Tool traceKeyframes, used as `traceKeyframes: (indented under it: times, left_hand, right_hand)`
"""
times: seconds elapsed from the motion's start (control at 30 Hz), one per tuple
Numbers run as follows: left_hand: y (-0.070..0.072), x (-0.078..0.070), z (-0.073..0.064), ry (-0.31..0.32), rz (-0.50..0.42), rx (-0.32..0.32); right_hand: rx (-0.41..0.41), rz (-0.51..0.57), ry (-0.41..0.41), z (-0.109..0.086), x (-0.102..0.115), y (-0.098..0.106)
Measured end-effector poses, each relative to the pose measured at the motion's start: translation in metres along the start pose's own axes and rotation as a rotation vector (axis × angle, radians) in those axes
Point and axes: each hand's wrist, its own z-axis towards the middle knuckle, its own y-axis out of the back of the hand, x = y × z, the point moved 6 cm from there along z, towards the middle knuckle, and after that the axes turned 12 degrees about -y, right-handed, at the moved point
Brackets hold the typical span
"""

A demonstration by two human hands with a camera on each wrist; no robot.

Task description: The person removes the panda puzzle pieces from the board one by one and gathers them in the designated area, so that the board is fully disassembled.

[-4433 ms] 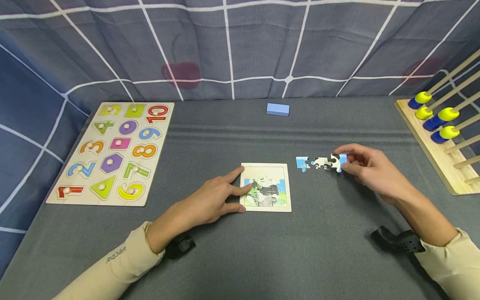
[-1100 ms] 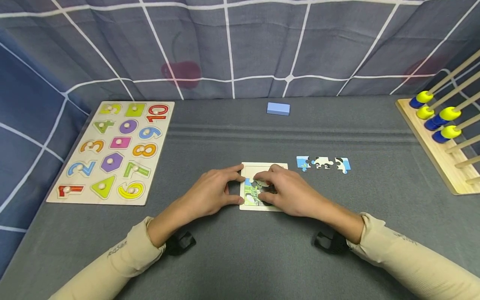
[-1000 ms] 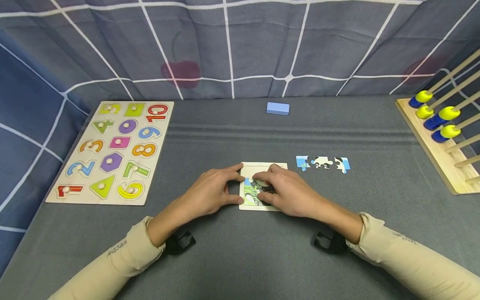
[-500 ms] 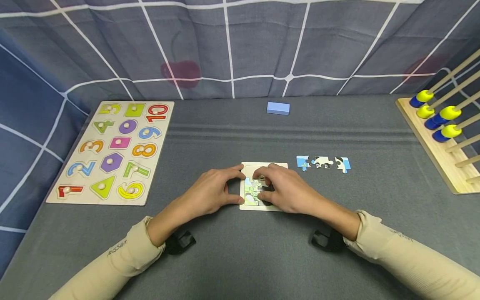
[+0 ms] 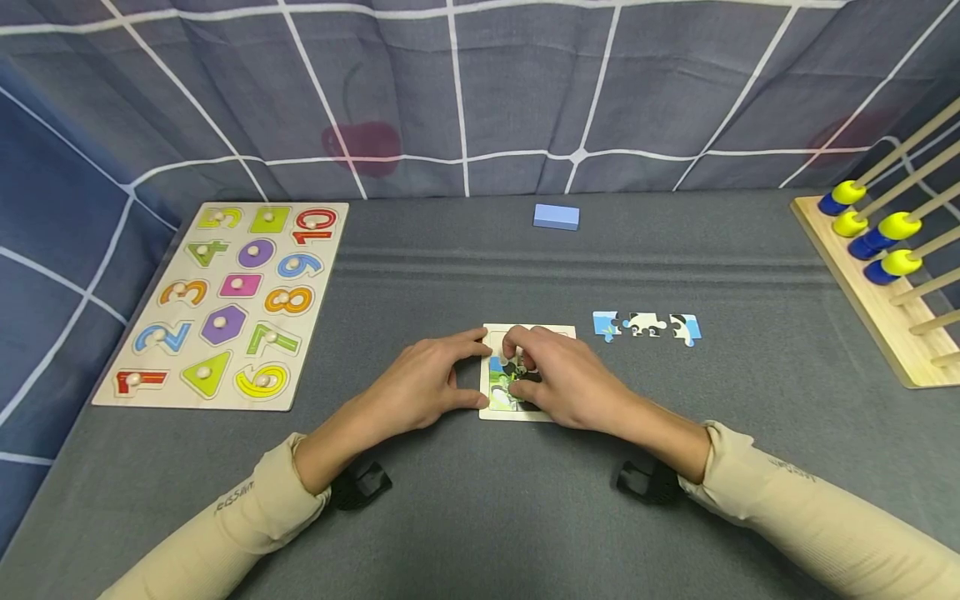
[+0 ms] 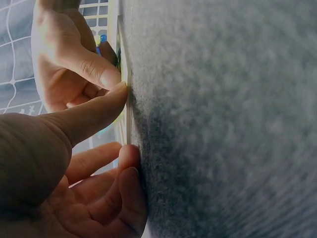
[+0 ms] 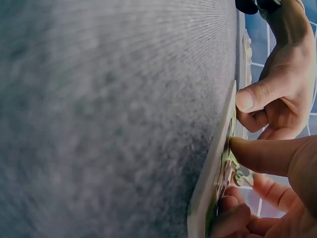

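Observation:
A small wooden jigsaw tray [image 5: 525, 414] with a panda picture lies flat at the middle of the table. My left hand [image 5: 416, 383] holds its left border, thumb near the lower corner and a finger near the upper one. Over the tray's right part, my right hand [image 5: 573, 379] has thumb and fingers bent down at the puzzle. In the right wrist view, a green-edged puzzle piece [image 7: 242, 178] stands tilted up from the tray at these fingers. Three loose pieces lie right of the tray: a blue one [image 5: 606, 326], a panda-face one [image 5: 645, 325] and a black, white and blue one [image 5: 686, 329].
A number-and-shape knob board [image 5: 258, 333] lies at the left. A blue block [image 5: 557, 217] rests at the back, before the hanging checked cloth [image 5: 510, 100]. At the right edge stands a wooden peg stand [image 5: 862, 292] with yellow and blue beads.
My right hand has come from the loose pieces at the right onto the tray. Lately its fingers have bent and raised slightly, tilting a piece. My left hand's fingers have drawn back to the tray's border.

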Motion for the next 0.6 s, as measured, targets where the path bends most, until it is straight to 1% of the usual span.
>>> traceKeyframes:
  times: [0.17, 0.43, 0.6]
  left_hand:
    - [-0.0001, -0.0004, 0.0000, -0.004, 0.008, 0.005]
    - [-0.0004, -0.0005, -0.0002, -0.003, 0.005, 0.006]
    - [-0.0006, -0.0002, -0.0001, 0.004, -0.005, 0.006]
  right_hand:
    - [0.010, 0.053, -0.005, 0.0009, -0.0016, -0.0001]
    - [0.035, 0.186, -0.030, 0.0034, -0.0072, 0.0010]
    - [0.048, 0.244, -0.024, 0.0037, -0.0080, 0.0016]
